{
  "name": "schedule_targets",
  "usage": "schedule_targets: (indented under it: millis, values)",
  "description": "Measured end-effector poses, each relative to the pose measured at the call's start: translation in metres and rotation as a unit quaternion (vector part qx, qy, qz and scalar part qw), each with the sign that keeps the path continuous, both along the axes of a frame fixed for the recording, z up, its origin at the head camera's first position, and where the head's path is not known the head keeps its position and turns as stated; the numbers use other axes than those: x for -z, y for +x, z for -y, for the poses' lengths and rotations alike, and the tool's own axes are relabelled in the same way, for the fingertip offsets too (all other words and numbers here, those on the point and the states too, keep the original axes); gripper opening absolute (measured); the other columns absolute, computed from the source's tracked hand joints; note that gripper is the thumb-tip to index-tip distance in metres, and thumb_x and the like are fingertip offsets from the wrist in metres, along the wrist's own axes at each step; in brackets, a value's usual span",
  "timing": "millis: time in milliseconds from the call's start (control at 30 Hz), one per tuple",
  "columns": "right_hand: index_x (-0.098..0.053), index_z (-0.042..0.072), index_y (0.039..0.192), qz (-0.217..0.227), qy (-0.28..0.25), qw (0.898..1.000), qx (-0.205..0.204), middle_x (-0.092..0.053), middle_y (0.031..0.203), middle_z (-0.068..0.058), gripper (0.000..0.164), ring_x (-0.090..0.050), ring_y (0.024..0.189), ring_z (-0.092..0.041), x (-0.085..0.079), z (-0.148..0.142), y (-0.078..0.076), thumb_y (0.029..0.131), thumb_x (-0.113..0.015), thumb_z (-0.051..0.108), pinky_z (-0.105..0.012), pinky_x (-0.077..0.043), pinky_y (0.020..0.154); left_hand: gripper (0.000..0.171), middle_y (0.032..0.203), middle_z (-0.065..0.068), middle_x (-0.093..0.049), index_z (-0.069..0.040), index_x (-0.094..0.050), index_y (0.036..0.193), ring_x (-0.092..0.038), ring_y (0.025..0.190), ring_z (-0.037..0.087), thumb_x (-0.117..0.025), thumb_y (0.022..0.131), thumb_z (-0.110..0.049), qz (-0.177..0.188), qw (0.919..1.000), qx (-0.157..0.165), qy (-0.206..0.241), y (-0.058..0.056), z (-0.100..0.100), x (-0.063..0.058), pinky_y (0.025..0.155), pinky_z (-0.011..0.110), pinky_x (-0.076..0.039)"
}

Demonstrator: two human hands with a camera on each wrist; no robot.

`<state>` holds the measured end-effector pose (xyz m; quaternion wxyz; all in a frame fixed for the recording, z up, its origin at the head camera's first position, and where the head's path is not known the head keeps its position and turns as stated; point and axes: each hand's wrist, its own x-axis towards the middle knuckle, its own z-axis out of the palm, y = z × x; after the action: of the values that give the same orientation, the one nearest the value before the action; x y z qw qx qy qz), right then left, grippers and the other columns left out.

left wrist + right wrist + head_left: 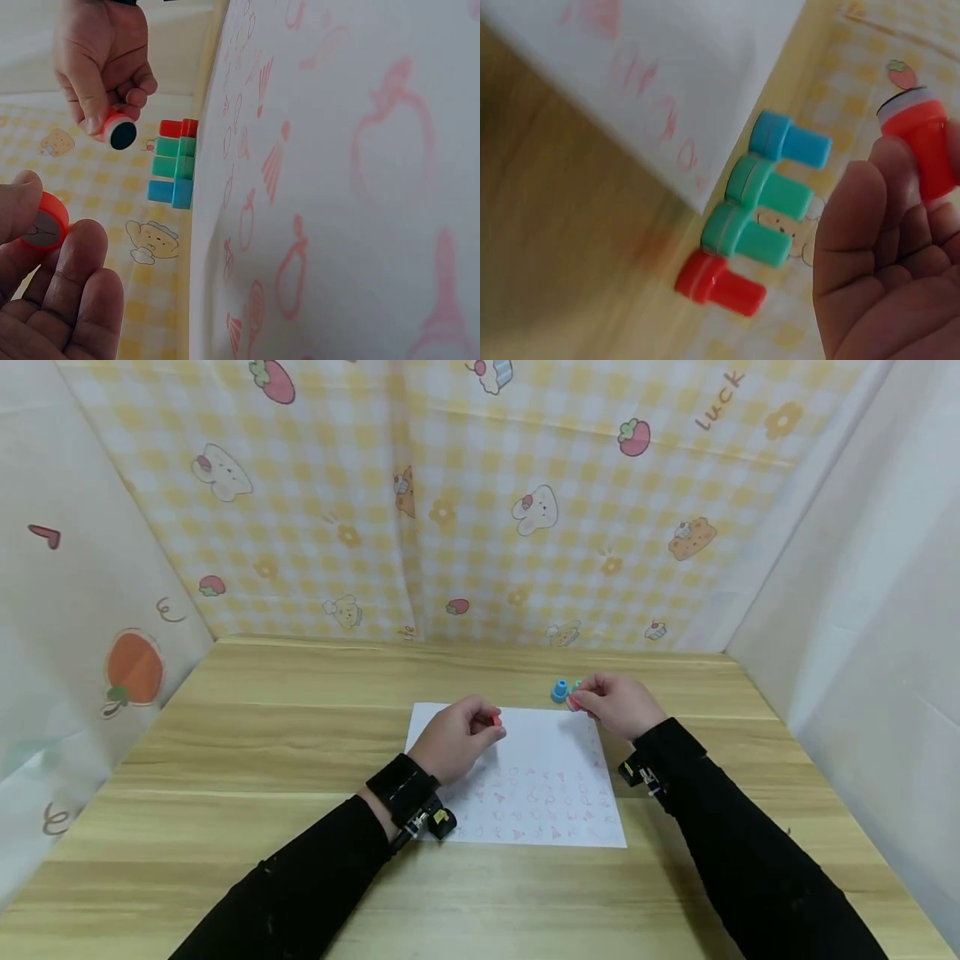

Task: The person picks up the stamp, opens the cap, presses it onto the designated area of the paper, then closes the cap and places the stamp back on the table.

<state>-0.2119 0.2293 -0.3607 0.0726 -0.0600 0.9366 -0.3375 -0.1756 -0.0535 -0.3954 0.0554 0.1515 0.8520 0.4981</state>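
Note:
My left hand (pixel 456 743) pinches a small round red stamp cap (pixel 43 225) over the paper, its grey face marked with a thin dark line. Over the paper's far right corner, my right hand (pixel 621 706) grips a red stamp (pixel 930 146) by its handle. That stamp has a pale collar, and its dark round face shows in the left wrist view. Beneath the hands lies a white sheet of paper (pixel 536 739), covered along its near part and right edge with small red prints of fruit and other shapes.
Beyond the sheet's far right corner, a blue stamp (pixel 789 141), two green stamps (pixel 769 187) and another red stamp (pixel 721 283) stand in a row on the wooden table (pixel 262 743). A yellow checked cloth (pixel 315 510) hangs behind, with white cloth at both sides.

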Motion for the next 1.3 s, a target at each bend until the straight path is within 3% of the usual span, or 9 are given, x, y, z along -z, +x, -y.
schedule_targets:
  millis: [133, 433, 733, 1300]
  values:
    - [-0.072, 0.010, 0.099, -0.021, 0.054, 0.998, -0.001, -0.074, 0.103, -0.011, 0.021, -0.060, 0.084, -0.022, -0.001, 0.005, -0.004, 0.106, -0.064, 0.028, -0.030, -0.045, 0.071, 0.016, 0.102, -0.002, -0.073, -0.013, -0.068, 0.113, -0.066, 0.088, 0.012, -0.073, 0.101, -0.023, 0.003, 1.0000, -0.003, 0.000, -0.001, 0.001, 0.001, 0.081, 0.031, -0.053]
    - [-0.072, 0.008, 0.083, -0.022, 0.141, 0.990, -0.005, -0.067, 0.074, -0.003, 0.022, -0.052, 0.064, -0.017, 0.009, 0.009, -0.019, 0.099, -0.073, 0.023, -0.028, -0.040, 0.059, 0.017, 0.102, -0.002, -0.073, -0.013, -0.069, 0.113, -0.066, 0.088, 0.012, -0.073, 0.102, -0.024, 0.008, 1.0000, -0.005, 0.000, -0.001, 0.001, 0.004, 0.081, 0.031, -0.053]
    - [-0.070, 0.009, 0.079, -0.029, 0.192, 0.981, -0.015, -0.066, 0.072, -0.002, 0.023, -0.055, 0.066, -0.019, 0.013, 0.011, -0.026, 0.097, -0.075, 0.023, -0.027, -0.042, 0.061, 0.015, 0.101, -0.001, -0.073, -0.013, -0.069, 0.111, -0.065, 0.086, 0.011, -0.074, 0.101, -0.022, 0.003, 1.0000, -0.005, 0.002, 0.000, 0.000, 0.002, 0.079, 0.030, -0.052]
    - [-0.071, 0.008, 0.077, -0.019, 0.200, 0.979, -0.017, -0.064, 0.070, -0.002, 0.023, -0.056, 0.066, -0.018, 0.014, 0.014, -0.029, 0.096, -0.075, 0.021, -0.026, -0.042, 0.059, 0.015, 0.101, -0.002, -0.073, -0.013, -0.069, 0.111, -0.066, 0.088, 0.012, -0.074, 0.100, -0.023, -0.003, 1.0000, -0.007, -0.002, -0.002, -0.001, 0.003, 0.081, 0.030, -0.053]
